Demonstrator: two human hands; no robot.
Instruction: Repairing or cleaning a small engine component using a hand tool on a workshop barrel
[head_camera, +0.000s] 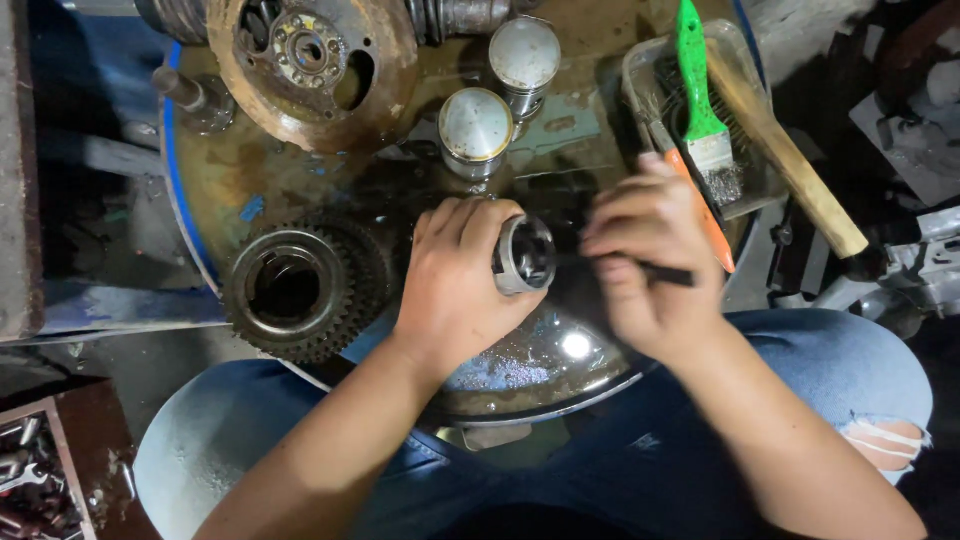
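My left hand (455, 275) grips a short metal ring-shaped sleeve (524, 255), tipped so its open bore faces my right hand. My right hand (655, 265) is closed around a thin dark tool (668, 274) whose end sticks out to the right; its tip toward the sleeve is hidden by my fingers. Both hands hover over the oily lid of a blue drum (240, 190) between my knees.
A large toothed gear (300, 288) lies at the drum's left. A rusty disc (310, 65) and two pistons (475, 130) (524, 58) sit at the back. A tray (740, 195) at right holds a green-handled brush (700, 90) and a wooden handle (790, 160).
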